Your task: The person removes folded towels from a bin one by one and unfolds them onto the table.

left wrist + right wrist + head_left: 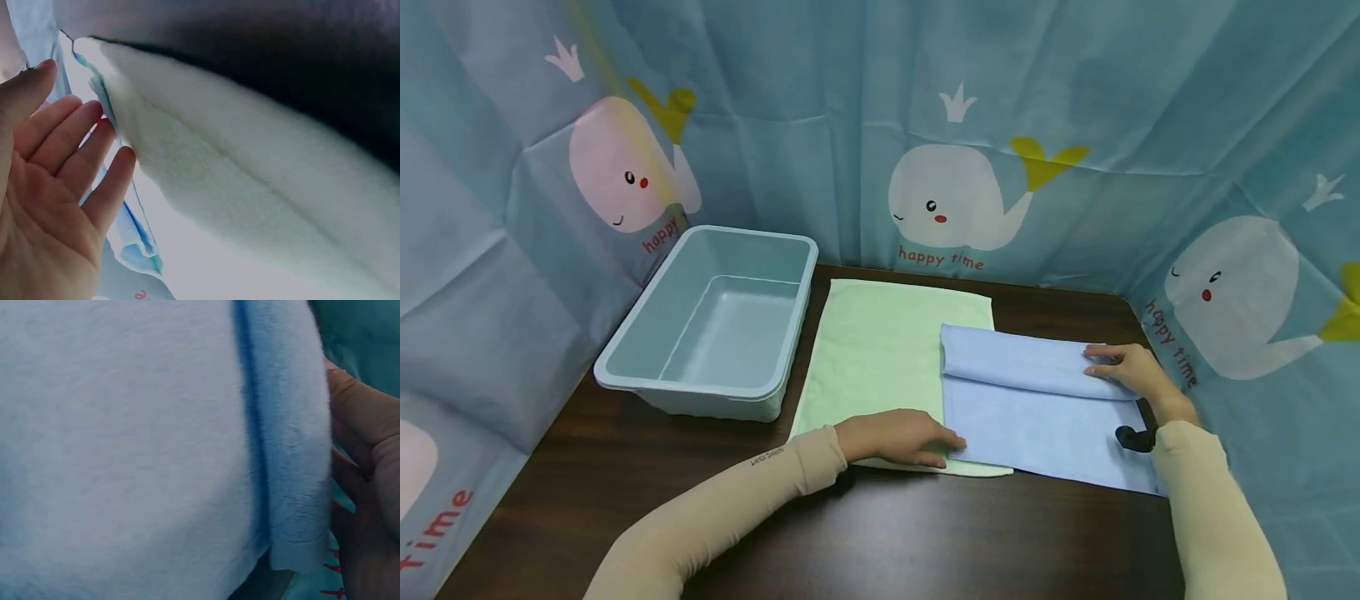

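A light blue towel lies on the dark table, its far part folded over into a strip. Its left side overlaps a pale green towel spread flat beneath. My left hand rests at the near left corner of the blue towel, over the green one. In the left wrist view, the fingers of that hand look loosely extended. On the right end of the folded strip, my right hand touches the cloth with fingers spread. The right wrist view shows the fold edge partly covering its fingers.
A grey-green plastic basin stands left of the towels, with nothing visible inside. Light blue curtains printed with whales hang behind and on both sides. The brown tabletop extends in front of the towels.
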Tool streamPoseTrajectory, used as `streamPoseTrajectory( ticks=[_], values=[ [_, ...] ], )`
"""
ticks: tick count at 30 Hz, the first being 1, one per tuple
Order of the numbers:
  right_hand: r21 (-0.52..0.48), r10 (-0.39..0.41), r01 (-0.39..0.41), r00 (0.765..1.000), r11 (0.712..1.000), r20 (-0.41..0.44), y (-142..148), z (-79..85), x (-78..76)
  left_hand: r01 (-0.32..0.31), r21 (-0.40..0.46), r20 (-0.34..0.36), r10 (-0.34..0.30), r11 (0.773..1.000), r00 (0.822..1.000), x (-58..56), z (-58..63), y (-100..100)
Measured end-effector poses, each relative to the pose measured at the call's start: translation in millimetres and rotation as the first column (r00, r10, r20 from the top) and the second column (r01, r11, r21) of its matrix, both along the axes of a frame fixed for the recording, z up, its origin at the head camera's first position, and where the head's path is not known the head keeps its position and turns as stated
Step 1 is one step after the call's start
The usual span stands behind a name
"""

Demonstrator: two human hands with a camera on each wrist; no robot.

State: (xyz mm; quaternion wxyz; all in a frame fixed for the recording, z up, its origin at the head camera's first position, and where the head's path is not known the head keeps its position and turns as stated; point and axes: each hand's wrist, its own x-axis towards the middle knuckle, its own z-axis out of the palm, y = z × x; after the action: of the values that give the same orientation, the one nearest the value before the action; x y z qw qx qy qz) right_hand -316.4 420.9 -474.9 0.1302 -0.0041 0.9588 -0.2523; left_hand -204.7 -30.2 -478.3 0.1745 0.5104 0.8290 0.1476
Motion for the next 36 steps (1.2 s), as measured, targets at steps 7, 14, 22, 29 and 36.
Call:
streamPoseTrajectory(
  ticks=[7,14,22,29,36],
  values=[
    [0.014,0.04,-0.039,0.998,0.999,-0.04,-1.9,-7.6,0.7,0.007,0.064,-0.058,-0.003,0.998,0.998,-8.6,0.7,6.2],
    [0.045,0.047,-0.043,0.996,0.998,-0.08,-5.0,-5.2,-0.2,0.0,0.044,-0.166,0.007,0.999,0.986,-13.8,-1.1,13.0],
    [0.051,0.031,-0.028,0.999,0.998,-0.045,-3.3,-9.9,1.4,0.022,0.073,-0.187,-0.008,0.997,0.982,-17.6,-9.5,16.7],
    [0.045,0.021,-0.019,0.999,0.999,-0.046,-2.7,-13.4,2.7,0.068,0.137,-0.241,-0.034,0.988,0.97,-20.7,-15.5,17.3],
    [0.037,0.022,-0.021,0.999,0.999,-0.038,-6.7,-10.0,1.4,0.041,0.107,-0.202,-0.018,0.993,0.979,-21.1,-12.9,18.3]
  ],
)
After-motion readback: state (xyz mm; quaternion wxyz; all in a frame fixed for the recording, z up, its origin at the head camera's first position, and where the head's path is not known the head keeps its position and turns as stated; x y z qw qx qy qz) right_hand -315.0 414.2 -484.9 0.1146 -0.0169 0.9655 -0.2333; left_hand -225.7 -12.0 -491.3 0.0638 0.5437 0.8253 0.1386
